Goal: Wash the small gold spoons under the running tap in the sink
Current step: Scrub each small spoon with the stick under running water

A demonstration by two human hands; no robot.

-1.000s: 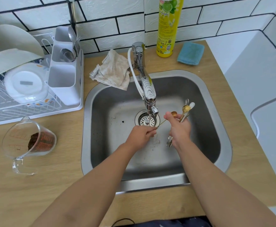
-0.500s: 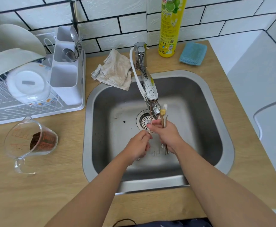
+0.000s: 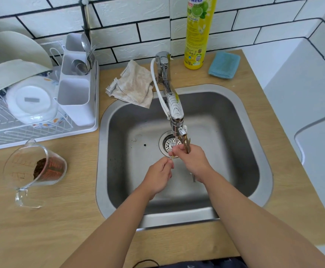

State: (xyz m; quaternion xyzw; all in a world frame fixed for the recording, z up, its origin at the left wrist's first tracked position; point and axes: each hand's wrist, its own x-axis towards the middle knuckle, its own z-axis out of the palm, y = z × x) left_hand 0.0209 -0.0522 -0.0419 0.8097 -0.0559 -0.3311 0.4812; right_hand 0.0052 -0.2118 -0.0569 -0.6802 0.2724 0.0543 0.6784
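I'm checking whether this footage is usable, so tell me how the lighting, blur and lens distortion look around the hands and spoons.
Head view: even, soft daylight, no harsh shadows; mild glare on the tap and sink rim. Wide-angle lens bows the tile lines and counter edges. The gold spoons in the right hand look soft and smeared; the left hand is reasonably sharp.

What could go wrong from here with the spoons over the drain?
1. The left hand pinches one thin gold spoon by its end, right above the drain strainer; wet, it could slip into the sink.
2. The right hand holds a bundle of spoons close under the tap; they may knock the spout or slide loose.
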